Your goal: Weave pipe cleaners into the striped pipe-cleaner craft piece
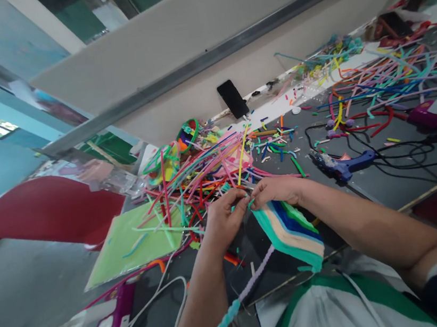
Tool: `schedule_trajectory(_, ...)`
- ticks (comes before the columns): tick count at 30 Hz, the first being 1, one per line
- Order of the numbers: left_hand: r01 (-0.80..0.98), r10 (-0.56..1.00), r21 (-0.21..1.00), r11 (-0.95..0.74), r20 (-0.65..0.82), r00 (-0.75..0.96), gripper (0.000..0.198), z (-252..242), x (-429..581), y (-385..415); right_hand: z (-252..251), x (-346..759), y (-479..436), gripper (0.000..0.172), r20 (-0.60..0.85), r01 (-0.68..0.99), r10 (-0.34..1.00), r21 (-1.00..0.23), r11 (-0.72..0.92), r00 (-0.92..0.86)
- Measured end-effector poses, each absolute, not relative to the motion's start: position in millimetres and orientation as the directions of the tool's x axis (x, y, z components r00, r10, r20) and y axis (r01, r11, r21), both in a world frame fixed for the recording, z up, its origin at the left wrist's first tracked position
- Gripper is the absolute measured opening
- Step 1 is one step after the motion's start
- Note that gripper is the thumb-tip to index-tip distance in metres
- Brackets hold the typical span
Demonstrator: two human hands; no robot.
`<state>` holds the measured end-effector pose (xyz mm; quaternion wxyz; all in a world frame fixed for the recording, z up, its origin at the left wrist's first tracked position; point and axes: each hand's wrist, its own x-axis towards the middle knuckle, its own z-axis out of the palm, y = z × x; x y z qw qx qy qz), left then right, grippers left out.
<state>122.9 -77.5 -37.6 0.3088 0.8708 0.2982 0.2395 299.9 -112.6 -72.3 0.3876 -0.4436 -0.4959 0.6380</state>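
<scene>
Under right hand [273, 190], teal-edged striped panel [291, 229]

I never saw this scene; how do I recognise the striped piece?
Start at the dark table and find the right hand above its near side. The striped piece extends from under it. Unlike the thin loose sticks, it is broad, with turquoise, cream, blue and green bands.

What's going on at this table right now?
A person pinches a corner of a striped piece in the right hand, with the left hand's fingertips close beside it; whether those grip anything is hard to see. A lilac strand runs to the piece's lower edge. Beyond the hands lies a pile of fuzzy sticks. A blue glue gun lies to the right, untouched.
</scene>
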Motion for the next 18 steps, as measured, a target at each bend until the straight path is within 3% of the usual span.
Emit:
schedule_trajectory(5,0.297,0.79,0.856,-0.424,0.19,0.583,0.01,-50.5,130.0,-76.0,-65.4,301.2,-115.9,0.011,-0.154,-0.02,0.945,-0.986,-0.166,-0.288)
schedule_trajectory(8,0.176,0.865,0.97,-0.165,0.057,0.498,0.012,-59.0,135.8,-75.1,-64.0,301.8,-117.0,0.011,-0.127,0.017,0.954,-0.992,-0.127,-0.273)
schedule_trajectory(12,0.04,0.884,0.991,0.126,-0.131,0.449,0.019,-65.7,142.2,-74.3,-65.7,301.5,-117.8,0.014,-0.109,0.039,0.954,-0.994,-0.102,-0.279)
schedule_trajectory(15,0.049,0.833,0.979,0.198,-0.195,0.518,0.022,-63.7,142.6,-72.5,-66.8,301.5,-117.7,0.014,-0.13,0.065,0.951,-0.991,-0.117,-0.282)
schedule_trajectory(18,0.073,0.781,0.986,0.152,-0.165,0.602,0.023,-57.7,138.6,-70.0,-65.3,303.6,-116.9,0.014,-0.155,0.104,0.951,-0.986,-0.132,-0.269)
